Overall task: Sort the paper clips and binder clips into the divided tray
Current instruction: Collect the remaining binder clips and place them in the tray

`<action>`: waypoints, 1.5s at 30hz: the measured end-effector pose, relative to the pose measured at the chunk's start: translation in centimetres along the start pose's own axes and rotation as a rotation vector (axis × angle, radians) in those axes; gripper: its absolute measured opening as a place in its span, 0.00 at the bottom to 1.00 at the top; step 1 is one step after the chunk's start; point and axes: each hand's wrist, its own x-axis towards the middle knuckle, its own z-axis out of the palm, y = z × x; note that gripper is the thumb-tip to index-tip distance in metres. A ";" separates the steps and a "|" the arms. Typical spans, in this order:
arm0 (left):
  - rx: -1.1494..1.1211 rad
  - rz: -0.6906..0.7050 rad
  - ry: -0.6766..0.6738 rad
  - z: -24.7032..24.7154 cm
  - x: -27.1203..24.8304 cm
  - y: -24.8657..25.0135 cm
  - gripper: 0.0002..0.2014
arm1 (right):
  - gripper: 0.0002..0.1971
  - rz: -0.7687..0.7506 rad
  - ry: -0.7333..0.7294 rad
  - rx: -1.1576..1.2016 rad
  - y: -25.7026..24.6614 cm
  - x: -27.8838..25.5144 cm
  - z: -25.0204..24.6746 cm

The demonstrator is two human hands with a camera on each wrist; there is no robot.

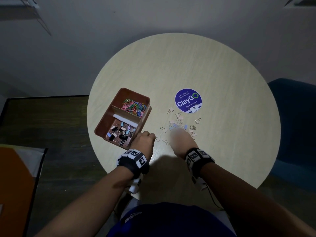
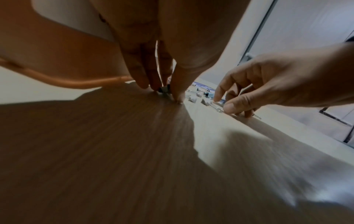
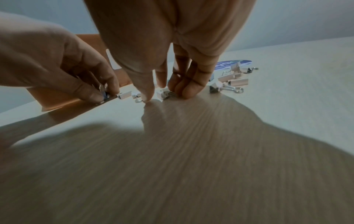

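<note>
Both hands work the table (image 1: 213, 69): the left hand (image 1: 142, 140) pinches a dark binder clip (image 3: 106, 94) beside the divided tray (image 1: 109, 119) (at its ten o'clock), while the right hand (image 1: 181, 140) curls fingers around a pale clip (image 3: 162, 94), loose binder clips (image 1: 179, 124) lying at its twelve o'clock.

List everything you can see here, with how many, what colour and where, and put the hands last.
Round light wooden table: one, pale beige, centre.
Brown divided plastic tray: one, left part of the table.
Coloured wire paper clips: a heap, mixed colours, tray's far compartment.
Binder clips in the tray: many, black, pink and blue, near compartment.
Loose binder clips: a scatter, mostly pale pink and blue, on the table right of the tray.
Round sticker: one, blue, beyond the loose clips.
Blue chair: one, right of the table.
Left hand: pinching a small clip by the tray.
Right hand: fingertips down among the loose clips.
</note>
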 end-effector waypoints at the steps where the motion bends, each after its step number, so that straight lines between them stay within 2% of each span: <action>1: -0.008 0.001 -0.007 0.1 -0.1 0.0 0.14 | 0.13 0.000 -0.004 -0.008 0.3 -0.1 -0.1; 4: -0.061 -0.001 -0.019 0.3 -0.1 0.0 0.12 | 0.10 0.010 -0.005 -0.012 0.8 -0.1 -0.4; 8: -0.190 0.003 -0.009 0.0 0.4 0.4 0.13 | 0.10 0.039 -0.009 0.023 0.5 -0.2 -0.8; 12: -0.180 0.022 -0.018 -0.6 1.0 0.9 0.12 | 0.07 -0.033 0.003 0.100 -0.9 -0.2 -0.7; 15: -0.086 0.042 -0.075 -0.9 1.1 1.0 0.12 | 0.12 -0.107 -0.032 0.075 -2.1 0.2 -0.4; 17: -0.053 0.057 -0.099 -1.0 1.2 1.1 0.13 | 0.19 -0.110 -0.071 0.041 -2.2 0.5 -0.1; 19: -0.033 0.065 -0.121 -0.9 1.4 1.1 0.13 | 0.21 -0.113 -0.102 0.001 -2.1 0.8 0.1; 28: -0.045 0.112 -0.131 -0.5 1.5 1.2 0.10 | 0.05 -0.114 -0.109 -0.024 -1.6 1.2 0.1; 34: -0.061 0.111 -0.119 -0.7 1.0 1.4 0.07 | 0.15 -0.041 -0.098 0.034 -1.5 1.0 0.3; 40: -0.109 0.091 -0.108 -1.0 0.8 1.4 0.06 | 0.23 -0.033 -0.111 0.069 -1.0 0.3 0.0; 45: -0.105 0.083 -0.107 -1.3 0.6 1.6 0.06 | 0.18 -0.045 -0.121 -0.022 -0.8 -0.2 -0.3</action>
